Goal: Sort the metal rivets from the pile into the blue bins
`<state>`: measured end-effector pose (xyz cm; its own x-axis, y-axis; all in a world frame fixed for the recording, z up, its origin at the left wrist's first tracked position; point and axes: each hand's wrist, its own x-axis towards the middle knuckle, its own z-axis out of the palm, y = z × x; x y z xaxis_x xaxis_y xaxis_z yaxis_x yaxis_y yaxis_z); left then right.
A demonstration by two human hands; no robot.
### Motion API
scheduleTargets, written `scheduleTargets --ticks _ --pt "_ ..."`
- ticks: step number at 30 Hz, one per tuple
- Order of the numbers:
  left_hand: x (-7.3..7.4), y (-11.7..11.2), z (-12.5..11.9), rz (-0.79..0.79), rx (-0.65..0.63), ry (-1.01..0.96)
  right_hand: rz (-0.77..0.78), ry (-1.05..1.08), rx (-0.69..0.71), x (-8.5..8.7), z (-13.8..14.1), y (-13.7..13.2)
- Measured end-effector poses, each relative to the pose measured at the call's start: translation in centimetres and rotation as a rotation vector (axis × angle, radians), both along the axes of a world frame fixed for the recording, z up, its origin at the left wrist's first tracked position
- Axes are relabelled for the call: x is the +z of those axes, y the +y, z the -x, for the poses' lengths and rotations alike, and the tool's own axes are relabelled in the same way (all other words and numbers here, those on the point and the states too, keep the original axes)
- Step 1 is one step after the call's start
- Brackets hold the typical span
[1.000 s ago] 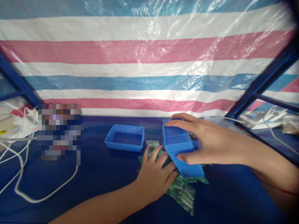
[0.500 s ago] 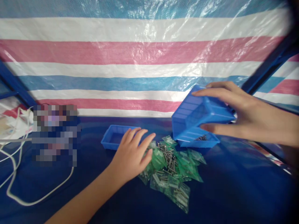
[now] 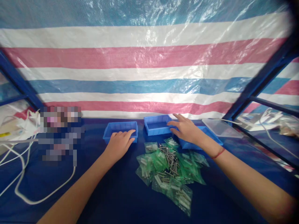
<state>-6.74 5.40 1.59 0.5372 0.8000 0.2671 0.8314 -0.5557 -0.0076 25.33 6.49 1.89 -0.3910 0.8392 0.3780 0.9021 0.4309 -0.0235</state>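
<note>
My left hand (image 3: pixel 119 143) rests with its fingers over the near rim of a small blue tray (image 3: pixel 116 128) at the back of the table. My right hand (image 3: pixel 185 129) lies flat, fingers spread, against the right side of a second blue tray (image 3: pixel 156 123), and partly over a third blue tray (image 3: pixel 208 135) to its right. In front of both hands lies a heap of small green plastic bags (image 3: pixel 171 169) with loose metal pins (image 3: pixel 170 158) scattered on top. Neither hand holds anything.
The table has a dark blue cover (image 3: pixel 116 196). White cables (image 3: pixel 25 183) loop at the left. A clear plastic lid (image 3: pixel 220 127) lies at the back right. A striped tarpaulin (image 3: pixel 144 59) hangs behind, with blue frame bars (image 3: pixel 259 81) at the right.
The right hand tipped a blue tray, spilling pins onto the bags, then set it down at the back. The left hand moved off the bags to the left tray.
</note>
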Motion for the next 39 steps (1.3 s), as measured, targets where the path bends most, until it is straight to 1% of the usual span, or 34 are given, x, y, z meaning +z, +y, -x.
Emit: scheduleTargets --ticks 3,6,8,11,15,18,23,29,32,34,36,37,38,39 --pt "-0.5 1.2 -0.9 -0.050 -0.022 -0.002 0.008 -0.071 -0.031 0.0 -0.1 -0.6" --pt "-0.8 2.2 -1.8 -0.082 -0.071 -0.007 0.035 -0.130 0.004 0.3 0.1 -1.3" --pt "-0.9 2.4 -2.2 -0.084 -0.089 -0.007 0.041 -0.150 0.035 0.6 0.2 -1.6" --pt "-0.8 2.2 -2.5 -0.093 -0.097 -0.015 0.039 -0.159 0.079 0.8 0.2 -2.1" --pt "-0.6 1.7 -2.1 -0.091 -0.115 -0.047 0.033 -0.161 0.117 0.9 0.5 -3.0" --pt "-0.5 1.6 -1.9 -0.066 -0.126 -0.068 0.025 -0.166 0.123 1.1 1.0 -4.0" --pt "-0.8 1.6 -1.9 -0.064 -0.134 -0.096 0.011 -0.169 0.107 1.0 1.3 -5.5" --pt "-0.8 1.1 -2.4 -0.081 -0.121 -0.098 -0.003 -0.131 0.052 0.3 1.7 -5.8" --pt "-0.7 0.9 -2.3 -0.077 -0.125 -0.092 -0.003 -0.124 0.049 0.4 1.8 -5.7" --pt "-0.7 0.9 -2.3 -0.076 -0.124 -0.090 0.032 -0.065 0.086 0.8 1.0 -5.8" --pt "-0.7 0.7 -2.3 -0.091 -0.118 -0.099 0.092 0.089 0.102 1.2 -0.9 -6.0" --pt "-0.7 0.7 -2.3 -0.106 -0.117 -0.106 0.121 0.187 0.061 1.3 -2.2 -6.1" --pt "-0.7 0.6 -2.4 -0.125 -0.121 -0.116 0.097 0.275 -0.079 1.2 -3.7 -6.2" --pt "-0.6 0.5 -2.6 -0.144 -0.129 -0.126 0.059 0.333 -0.279 0.9 -5.2 -6.3"
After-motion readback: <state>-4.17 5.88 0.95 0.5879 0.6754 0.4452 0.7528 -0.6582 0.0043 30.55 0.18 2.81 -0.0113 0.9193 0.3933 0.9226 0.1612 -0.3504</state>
